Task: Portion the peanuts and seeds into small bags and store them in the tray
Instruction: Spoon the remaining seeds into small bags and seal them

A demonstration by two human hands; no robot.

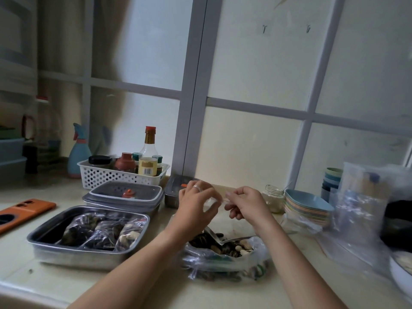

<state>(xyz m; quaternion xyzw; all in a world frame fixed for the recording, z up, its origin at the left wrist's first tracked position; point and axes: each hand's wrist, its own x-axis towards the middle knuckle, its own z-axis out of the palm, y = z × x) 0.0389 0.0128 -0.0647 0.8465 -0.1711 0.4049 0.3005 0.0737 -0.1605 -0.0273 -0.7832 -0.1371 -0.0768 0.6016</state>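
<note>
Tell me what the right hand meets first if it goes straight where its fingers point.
Likely the left hand: the right hand points at it, with only the small clear bag between them.

Left forearm [142, 259] and right forearm [289, 259], bare, extended forward and converging; left hand [197, 204], ringed, and right hand [245, 205], raised side by side with fingers curled, each pinching one end of a small clear bag [215, 201] stretched between them.
</note>
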